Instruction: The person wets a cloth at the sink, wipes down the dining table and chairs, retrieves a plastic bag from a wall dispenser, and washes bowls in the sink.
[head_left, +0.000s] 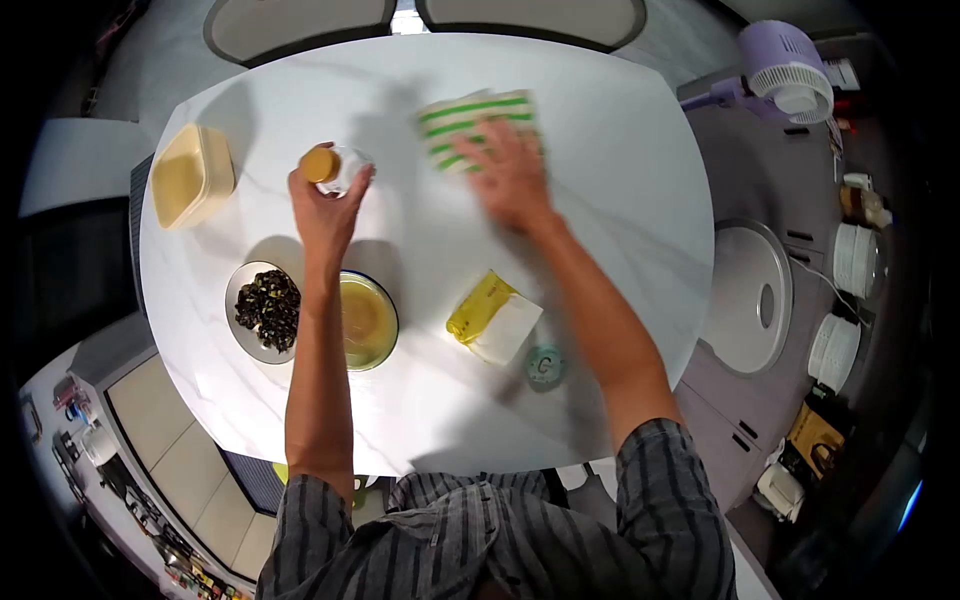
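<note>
My left hand (330,205) is wrapped round a small clear jar (350,168) with a yellow-orange lid (320,165), over the left half of the white table. Toward the far side, my right hand (508,178) lies flat with fingers spread on a green-and-white striped cloth (465,118); hand and cloth are slightly blurred. Under my left forearm, partly covered, stands a round bowl of cloudy yellowish liquid (368,322). Beside it is a white bowl (236,325) of dark chopped food.
A cream plastic tub (215,185) stands at the table's left. Near my right forearm are a yellow-and-white tissue pack (492,318) and a round teal-lidded item (545,367). A purple fan (785,70) and a round white stool-like seat (750,300) are at the right.
</note>
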